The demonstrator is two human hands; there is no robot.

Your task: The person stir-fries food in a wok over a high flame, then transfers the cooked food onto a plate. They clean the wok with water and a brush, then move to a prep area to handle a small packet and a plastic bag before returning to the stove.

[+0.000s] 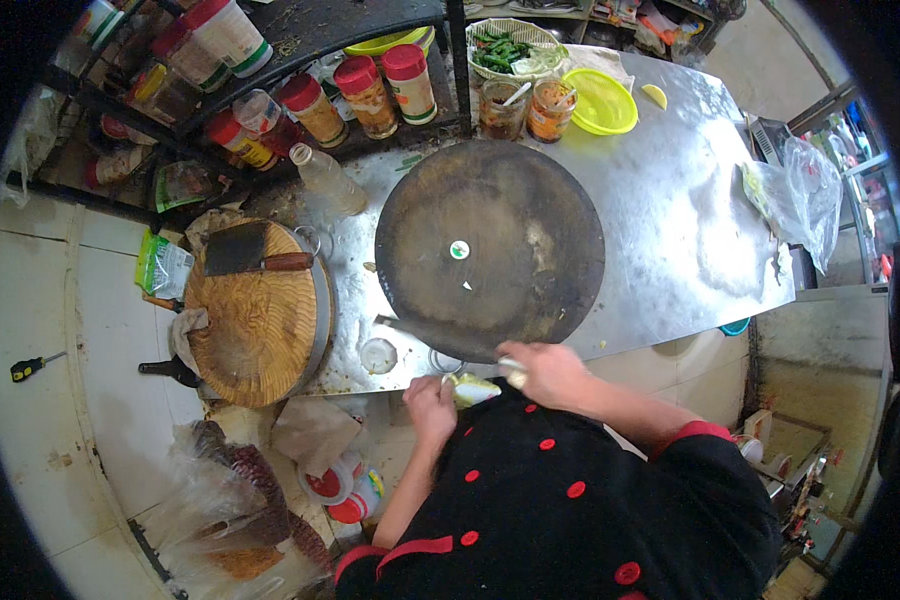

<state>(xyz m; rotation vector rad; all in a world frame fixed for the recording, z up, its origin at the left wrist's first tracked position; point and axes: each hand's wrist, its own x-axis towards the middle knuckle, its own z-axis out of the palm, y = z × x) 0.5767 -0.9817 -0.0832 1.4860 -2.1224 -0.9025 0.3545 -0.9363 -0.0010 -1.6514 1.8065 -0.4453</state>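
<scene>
My right hand [549, 379] grips the pale handle of a knife [427, 331]. The dark blade points left along the near rim of a large round chopping board [487, 195]. Close by, at the counter's front edge, my left hand [430, 409] pinches a small green and white plastic packet [474, 390]. What the packet contains cannot be made out. On the board lie a round white and green cap or sticker [459, 250] and a small white scrap [467, 286]. Motion blurs my right hand and the knife slightly.
A cleaver [244, 251] rests on a second wooden chopping block [247, 322] to the left. Behind the board stand a bottle [328, 180], sauce jars [502, 112], a yellow basket [600, 101] and a basket of green peppers [521, 37]. Several red-lidded spice jars [371, 101] line the shelf.
</scene>
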